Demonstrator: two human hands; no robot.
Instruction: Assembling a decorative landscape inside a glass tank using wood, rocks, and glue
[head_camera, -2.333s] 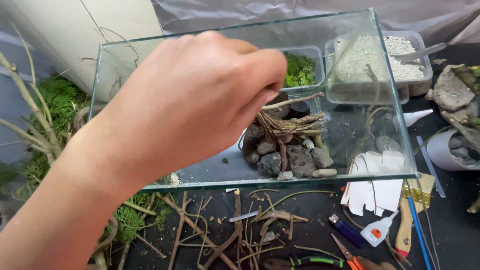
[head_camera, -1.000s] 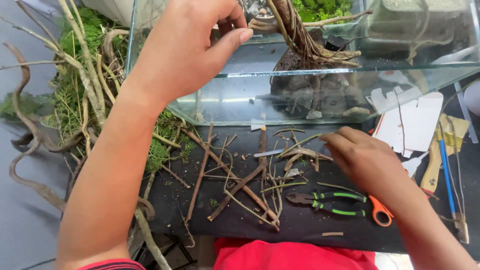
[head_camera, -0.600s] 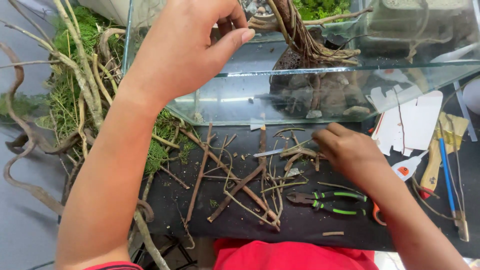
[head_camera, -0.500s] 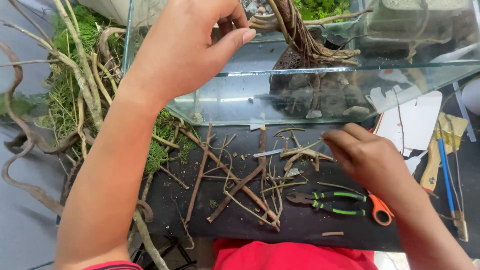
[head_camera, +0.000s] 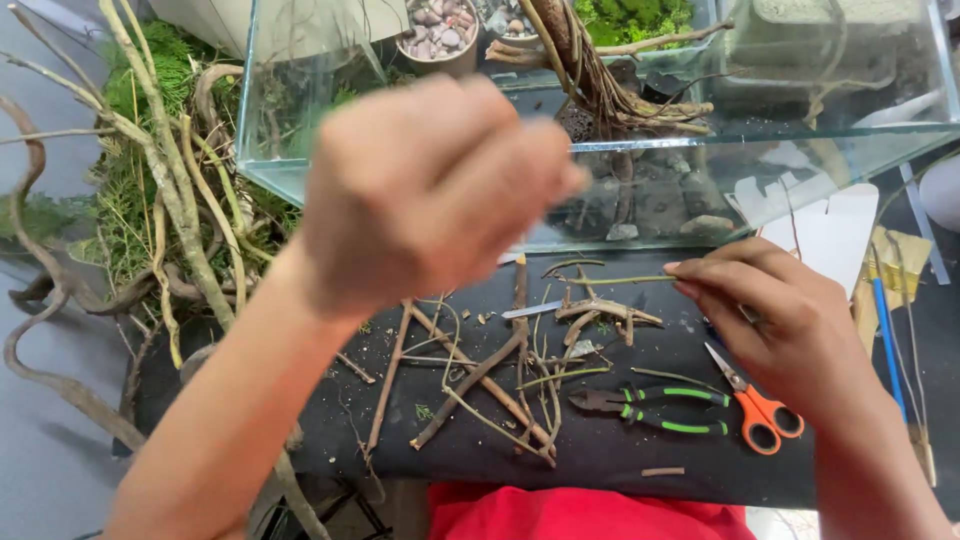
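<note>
My left hand is raised in front of the glass tank, blurred, its fingers curled into a loose fist with nothing visible in them. My right hand rests over the black mat and pinches the end of a thin greenish twig that points left. A pile of loose twigs lies on the mat between my hands. Inside the tank a rooted piece of driftwood stands on dark stones.
Green-handled pliers and orange-handled scissors lie just below my right hand. Long branches and moss crowd the left side. A bowl of pebbles shows behind the tank. White paper pieces and a blue tool lie at the right.
My left hand has come away from the tank's rim toward the camera and closed into a fist. My right hand has taken hold of a thin twig from the pile.
</note>
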